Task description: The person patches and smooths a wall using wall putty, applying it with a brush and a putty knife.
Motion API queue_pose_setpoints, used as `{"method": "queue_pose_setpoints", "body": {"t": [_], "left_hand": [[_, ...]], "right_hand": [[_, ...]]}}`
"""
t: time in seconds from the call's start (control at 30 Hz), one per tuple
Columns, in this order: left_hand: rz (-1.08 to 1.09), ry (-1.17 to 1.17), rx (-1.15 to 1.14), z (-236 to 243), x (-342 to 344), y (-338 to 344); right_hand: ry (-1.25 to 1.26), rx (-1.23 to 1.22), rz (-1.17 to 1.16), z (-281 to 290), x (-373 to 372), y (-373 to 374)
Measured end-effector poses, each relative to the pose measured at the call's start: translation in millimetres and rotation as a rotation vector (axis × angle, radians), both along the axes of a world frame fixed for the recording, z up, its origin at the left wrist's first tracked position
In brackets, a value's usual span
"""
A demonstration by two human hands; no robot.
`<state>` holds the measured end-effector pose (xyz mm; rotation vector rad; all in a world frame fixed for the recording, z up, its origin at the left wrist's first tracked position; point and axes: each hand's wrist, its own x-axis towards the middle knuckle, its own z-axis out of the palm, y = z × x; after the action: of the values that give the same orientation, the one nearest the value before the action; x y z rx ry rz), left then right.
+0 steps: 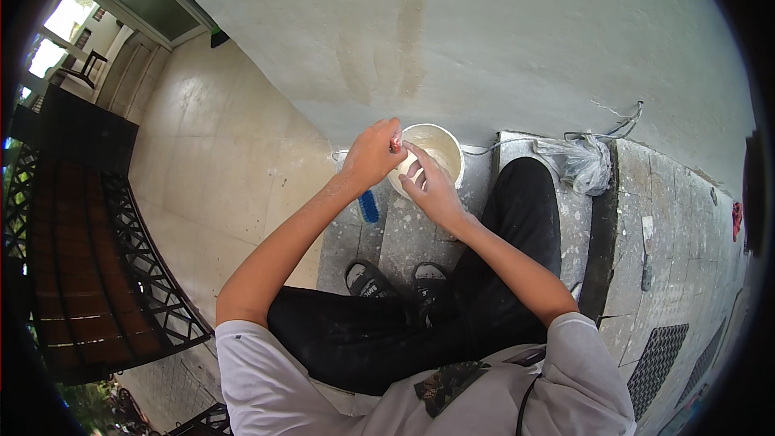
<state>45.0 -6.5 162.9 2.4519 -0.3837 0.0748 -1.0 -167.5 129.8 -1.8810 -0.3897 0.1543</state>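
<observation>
My left hand is closed over the near-left rim of a white bucket, around a small red-ended thing. Most of that thing is hidden in the fist, so its kind does not show. Close beside it, over the bucket's mouth, my right hand has its fingers apart, the fingertips near the left fist. Pale, wet-looking material lies inside the bucket. Whitish residue marks both hands. On the grey step left of the bucket rests a blue ridged object.
A plain wall rises behind the bucket. To the right, a clear plastic bag and a cable lie on a ledge. Farther right is a flat-bladed hand tool. Tiled floor spreads left, below the step.
</observation>
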Motion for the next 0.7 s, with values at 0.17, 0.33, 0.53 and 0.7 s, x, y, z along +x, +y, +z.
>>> {"method": "queue_pose_setpoints", "body": {"t": [0.17, 0.33, 0.53, 0.7], "left_hand": [[0.000, -0.041, -0.046, 1, -4, -15], [0.033, 0.046, -0.085, 7, -4, -16], [-0.042, 0.078, -0.008, 1, 3, 0], [0.057, 0.096, 0.405, -22, 14, 16]], "right_hand": [[-0.122, -0.100, -0.076, -12, 20, 7], [-0.297, -0.188, -0.092, -19, 34, 0], [-0.273, -0.290, -0.085, -20, 55, -16], [-0.208, -0.267, -0.286, -26, 55, -27]]}}
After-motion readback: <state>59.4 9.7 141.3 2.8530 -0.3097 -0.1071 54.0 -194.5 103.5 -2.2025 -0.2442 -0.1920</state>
